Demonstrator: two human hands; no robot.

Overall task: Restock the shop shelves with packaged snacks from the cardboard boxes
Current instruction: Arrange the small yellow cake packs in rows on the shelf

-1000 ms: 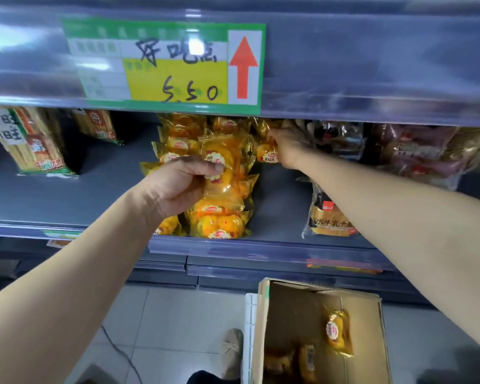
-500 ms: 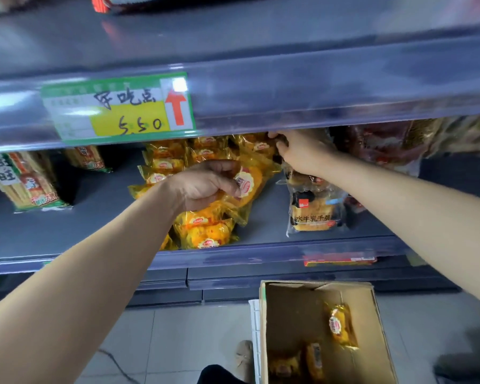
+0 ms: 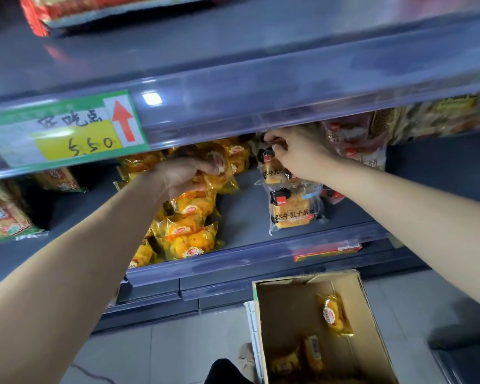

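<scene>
Yellow snack packs (image 3: 187,236) lie stacked on the grey shelf (image 3: 247,217). My left hand (image 3: 183,176) grips one yellow pack (image 3: 219,167) above that stack, fingers curled round it. To the right, my right hand (image 3: 297,153) pinches the top of a clear bread pack with black print (image 3: 272,170) at the back of the shelf. Another such bread pack (image 3: 293,212) lies in front of it. On the floor below stands an open cardboard box (image 3: 372,342) with a few yellow packs (image 3: 334,317) inside.
The upper shelf's front rail carries a green and yellow price tag (image 3: 67,131) with a red arrow. Noodle-like packets (image 3: 3,217) sit at the far left of the shelf, red and brown packs (image 3: 355,142) at the far right. A red packet (image 3: 94,9) lies on the upper shelf.
The camera tilted up and right. My left hand lifted its yellow pack higher and deeper into the shelf. My right hand moved from the yellow packs to the bread pack.
</scene>
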